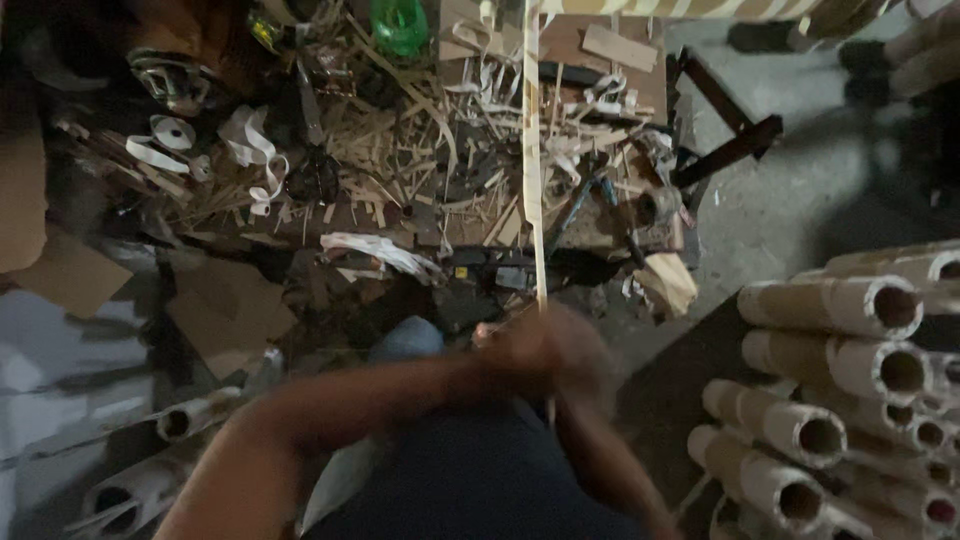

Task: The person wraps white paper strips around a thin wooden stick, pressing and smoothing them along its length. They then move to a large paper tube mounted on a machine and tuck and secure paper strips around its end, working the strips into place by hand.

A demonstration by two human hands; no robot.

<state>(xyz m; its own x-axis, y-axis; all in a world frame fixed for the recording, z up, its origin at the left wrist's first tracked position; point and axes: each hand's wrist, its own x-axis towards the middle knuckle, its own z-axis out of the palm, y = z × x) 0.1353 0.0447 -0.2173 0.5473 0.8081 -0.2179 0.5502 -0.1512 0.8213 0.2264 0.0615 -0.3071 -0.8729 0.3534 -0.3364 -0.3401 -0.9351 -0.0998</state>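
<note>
Item: 1 long bamboo strip (533, 170), seemingly gripped by my blurred left hand (515, 350) and right hand (580, 362); shavings (400, 150) beyond. Risk: splinters, slippage.

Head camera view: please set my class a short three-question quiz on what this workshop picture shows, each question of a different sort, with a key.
1. True or false: the long thin wooden strip runs from the joined hands up across the littered work surface.
2. What lies stacked at the lower right?
A. cardboard tubes
B. bricks
C. folded cloth
3. Fill in: near the top edge, above the shavings, stands a ______ plastic bottle.

Key
1. True. The strip meets the blurred hands, which are too smeared to tell apart.
2. A. Their open round ends face the camera.
3. Green.
</note>
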